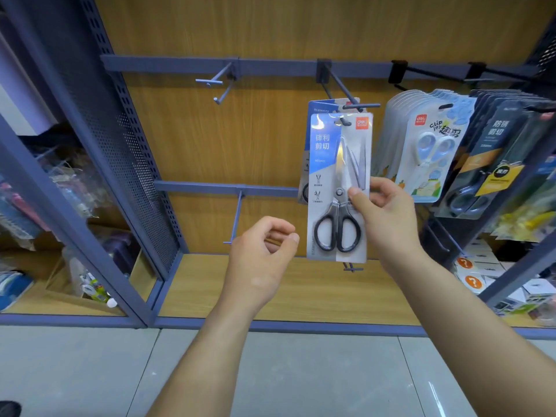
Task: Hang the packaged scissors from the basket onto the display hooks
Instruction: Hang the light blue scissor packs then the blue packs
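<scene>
Left hand point(264, 257) raised, loosely curled, empty; right hand point(388, 218) pinches scissors pack point(334, 164)

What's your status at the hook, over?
Right hand pinches scissors pack at its right edge. Left hand empty, loosely curled. Pack top at hook tip; second pack behind.

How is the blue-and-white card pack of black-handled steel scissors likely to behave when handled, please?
The card pack of black-handled scissors is probably stiff: it stands flat though the right hand pinches only one edge. Its glossy plastic front may be slippery. Hung by its top hole on the grey metal hook, it would likely swing when nudged.
</scene>
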Available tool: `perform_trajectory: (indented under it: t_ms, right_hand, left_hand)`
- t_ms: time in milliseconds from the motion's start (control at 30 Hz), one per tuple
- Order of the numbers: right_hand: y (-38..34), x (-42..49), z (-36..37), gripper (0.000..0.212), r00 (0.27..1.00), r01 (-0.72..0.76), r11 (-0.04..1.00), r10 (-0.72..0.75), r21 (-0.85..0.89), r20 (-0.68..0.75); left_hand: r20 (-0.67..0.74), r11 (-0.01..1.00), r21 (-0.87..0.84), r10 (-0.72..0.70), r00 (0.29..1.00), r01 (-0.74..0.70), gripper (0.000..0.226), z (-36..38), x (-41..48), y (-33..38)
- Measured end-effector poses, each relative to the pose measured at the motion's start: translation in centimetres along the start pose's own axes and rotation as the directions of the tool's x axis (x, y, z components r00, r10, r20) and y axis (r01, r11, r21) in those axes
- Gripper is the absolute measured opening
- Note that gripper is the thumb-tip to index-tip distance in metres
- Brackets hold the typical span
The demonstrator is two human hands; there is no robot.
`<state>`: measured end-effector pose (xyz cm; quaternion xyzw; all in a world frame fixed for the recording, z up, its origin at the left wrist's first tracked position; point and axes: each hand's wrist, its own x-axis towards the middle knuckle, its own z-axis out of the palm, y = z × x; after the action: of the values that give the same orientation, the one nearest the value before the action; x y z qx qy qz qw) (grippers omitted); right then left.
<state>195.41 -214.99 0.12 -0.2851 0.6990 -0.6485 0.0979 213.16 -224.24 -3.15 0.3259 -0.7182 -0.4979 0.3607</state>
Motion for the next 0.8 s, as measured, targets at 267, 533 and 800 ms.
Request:
perform_trajectory:
  t_ms: [267, 533, 800]
  right_hand:
    - [2.8, 2.5, 1.7, 0.052, 0.995, -0.096, 0.919, 0.092, -0.383, -0.028]
    - [2.4, -5.3, 1.3, 0.045, 0.830, 0.317, 0.535, 0.244, -0.784, 0.502]
    - [-5.0, -14.8, 9.3, 0.044, 0.500, 0.694, 0.506, 0.172, -0.511, 0.849]
  left_hand:
    - [-0.002, 0.975, 0.218, -0.045, 0.999, 0.045, 0.003, -0.6, 0.5, -0.8]
    - [0.113, 0.875, 0.482, -0.108, 0.988, 0.040, 0.026, -3.3, -1.0, -0.7]
    - [0.061, 0.784, 0.609, -0.199, 0.978, 0.121, 0.026, -18.5, -11.3, -0.7]
